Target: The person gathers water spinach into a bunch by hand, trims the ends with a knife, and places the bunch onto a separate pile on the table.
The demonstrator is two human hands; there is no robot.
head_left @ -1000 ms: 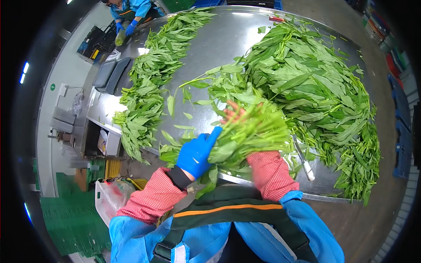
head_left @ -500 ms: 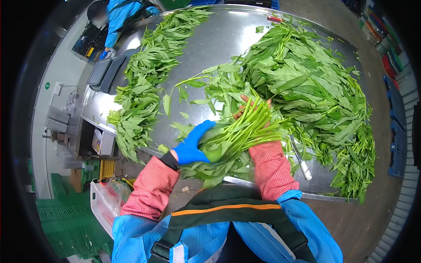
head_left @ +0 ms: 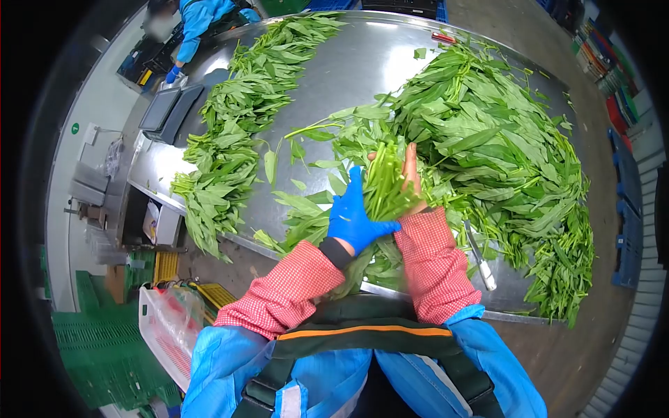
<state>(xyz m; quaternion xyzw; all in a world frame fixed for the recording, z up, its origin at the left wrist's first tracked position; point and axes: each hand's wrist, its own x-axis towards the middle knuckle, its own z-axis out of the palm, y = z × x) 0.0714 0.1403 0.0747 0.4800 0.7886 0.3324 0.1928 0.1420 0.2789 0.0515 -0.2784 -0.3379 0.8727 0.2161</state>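
Note:
Between my two hands is a bunch of leafy green stems (head_left: 385, 184), cut ends pointing up and toward me. My left hand (head_left: 354, 217), in a blue glove, presses on its left side with the thumb stretched out across its lower part. My bare right hand (head_left: 412, 175) wraps the right side, partly hidden by the stems. A white-handled knife (head_left: 481, 261) lies on the metal table (head_left: 331, 76) right of my right sleeve. Behind and right of my hands spreads a large heap of leafy greens (head_left: 488, 139).
A long row of greens (head_left: 233, 129) runs along the table's left side. Beyond it are grey trays (head_left: 162, 115) and a co-worker's blue-gloved hand (head_left: 173, 74). A red-handled tool (head_left: 444, 37) lies at the far edge. A white crate (head_left: 164, 327) stands at lower left.
My left hand has moved right and up to the stems, closer to my right hand. The bunch now stands more upright and looks more gathered.

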